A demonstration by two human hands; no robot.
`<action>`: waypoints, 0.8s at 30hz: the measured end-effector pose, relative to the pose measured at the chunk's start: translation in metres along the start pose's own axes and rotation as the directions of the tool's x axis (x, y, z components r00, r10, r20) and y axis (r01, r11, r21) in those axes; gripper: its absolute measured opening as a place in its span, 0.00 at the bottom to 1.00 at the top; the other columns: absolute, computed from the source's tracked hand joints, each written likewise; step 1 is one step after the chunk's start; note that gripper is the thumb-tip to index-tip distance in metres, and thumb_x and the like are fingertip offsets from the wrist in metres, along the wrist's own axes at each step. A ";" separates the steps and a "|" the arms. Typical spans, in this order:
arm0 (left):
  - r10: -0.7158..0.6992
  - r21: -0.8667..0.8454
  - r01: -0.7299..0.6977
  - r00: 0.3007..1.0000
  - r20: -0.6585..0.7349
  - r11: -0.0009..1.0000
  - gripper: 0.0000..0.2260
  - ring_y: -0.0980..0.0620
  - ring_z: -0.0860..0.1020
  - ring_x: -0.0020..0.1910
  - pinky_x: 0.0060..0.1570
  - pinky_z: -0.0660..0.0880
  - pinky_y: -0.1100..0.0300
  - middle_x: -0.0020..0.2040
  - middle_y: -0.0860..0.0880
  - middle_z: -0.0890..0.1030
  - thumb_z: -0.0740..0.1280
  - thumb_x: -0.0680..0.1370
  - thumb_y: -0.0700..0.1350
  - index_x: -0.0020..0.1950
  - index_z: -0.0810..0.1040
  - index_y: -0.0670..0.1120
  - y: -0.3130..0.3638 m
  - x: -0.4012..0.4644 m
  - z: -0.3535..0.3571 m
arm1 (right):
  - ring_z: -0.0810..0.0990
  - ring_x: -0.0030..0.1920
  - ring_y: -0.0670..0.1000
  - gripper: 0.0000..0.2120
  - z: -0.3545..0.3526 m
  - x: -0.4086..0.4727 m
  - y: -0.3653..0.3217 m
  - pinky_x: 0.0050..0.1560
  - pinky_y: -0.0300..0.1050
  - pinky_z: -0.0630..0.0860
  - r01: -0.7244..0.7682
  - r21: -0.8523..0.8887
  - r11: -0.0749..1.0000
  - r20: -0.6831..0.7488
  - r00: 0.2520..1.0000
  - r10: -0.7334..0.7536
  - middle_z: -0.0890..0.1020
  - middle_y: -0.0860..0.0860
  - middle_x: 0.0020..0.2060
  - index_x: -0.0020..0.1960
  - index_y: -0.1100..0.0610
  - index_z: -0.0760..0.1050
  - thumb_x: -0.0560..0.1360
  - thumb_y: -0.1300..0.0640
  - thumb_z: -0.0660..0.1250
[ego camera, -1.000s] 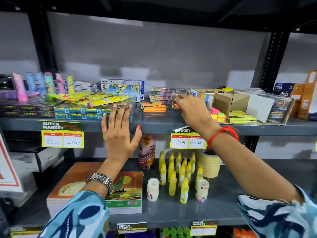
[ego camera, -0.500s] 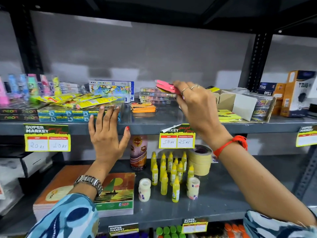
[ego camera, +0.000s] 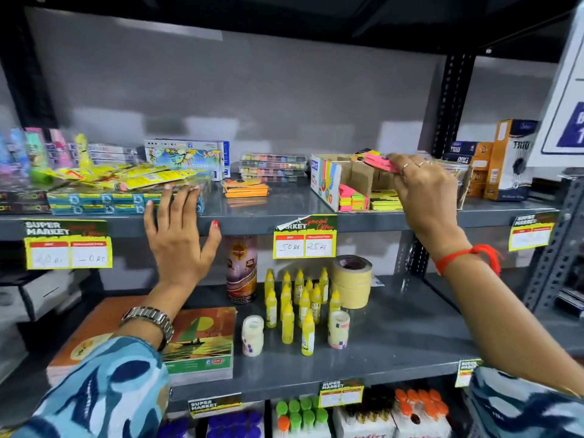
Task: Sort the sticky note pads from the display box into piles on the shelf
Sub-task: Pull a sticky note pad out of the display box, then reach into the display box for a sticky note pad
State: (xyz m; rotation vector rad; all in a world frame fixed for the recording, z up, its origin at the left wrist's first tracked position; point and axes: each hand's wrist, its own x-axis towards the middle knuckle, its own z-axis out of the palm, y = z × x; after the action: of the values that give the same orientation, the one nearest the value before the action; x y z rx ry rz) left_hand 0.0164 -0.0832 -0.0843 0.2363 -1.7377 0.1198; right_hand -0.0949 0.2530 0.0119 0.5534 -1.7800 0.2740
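Orange pile [ego camera: 246,188] started; box [ego camera: 354,184] w/ pads left. R hand [ego camera: 423,191] pinches pink pad [ego camera: 379,162]; L hand [ego camera: 180,235] open, empty.

Left hand [ego camera: 180,235] spread flat; right hand [ego camera: 423,191] apparently in pinching grip.

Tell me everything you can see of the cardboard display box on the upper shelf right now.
The display box is plain brown cardboard inside, with a white printed end panel bearing coloured stripes facing left. It sits open-topped on the grey upper shelf, its front open toward the camera. Cardboard dividers split it into compartments: one shows stacked pink, green and orange pads, the next yellow pads. The right hand is above it, pinching a pink pad; its right end is hidden behind that hand.
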 end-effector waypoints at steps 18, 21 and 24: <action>0.004 0.008 -0.004 1.000 0.006 1.000 0.26 0.42 0.62 0.72 0.72 0.50 0.46 0.68 0.41 0.72 0.55 0.78 0.54 0.71 0.68 0.40 -0.001 -0.001 0.001 | 0.79 0.48 0.68 0.12 -0.011 0.006 0.004 0.47 0.58 0.76 0.053 0.061 0.997 0.478 0.875 -0.076 0.83 0.66 0.47 0.52 0.65 0.81 0.72 0.72 0.64; 0.002 0.013 -0.002 1.000 0.009 1.000 0.26 0.42 0.62 0.72 0.72 0.51 0.46 0.68 0.41 0.72 0.55 0.78 0.54 0.70 0.68 0.40 -0.001 0.000 0.001 | 0.78 0.51 0.68 0.14 -0.011 0.007 0.002 0.49 0.57 0.76 0.022 0.080 0.997 0.504 0.862 -0.059 0.83 0.65 0.50 0.55 0.62 0.81 0.72 0.71 0.64; 0.009 0.018 -0.009 1.000 0.013 1.000 0.26 0.42 0.62 0.72 0.72 0.51 0.45 0.68 0.40 0.72 0.55 0.78 0.54 0.70 0.68 0.39 -0.001 0.000 0.000 | 0.78 0.51 0.68 0.17 -0.015 0.012 -0.007 0.49 0.56 0.75 -0.065 0.052 0.997 0.526 0.850 0.028 0.81 0.68 0.50 0.57 0.66 0.77 0.70 0.74 0.60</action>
State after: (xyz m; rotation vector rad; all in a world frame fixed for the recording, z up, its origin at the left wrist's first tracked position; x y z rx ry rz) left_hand 0.0169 -0.0845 -0.0839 0.2435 -1.7511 0.1410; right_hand -0.0812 0.2511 0.0271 0.6801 -2.3263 0.2297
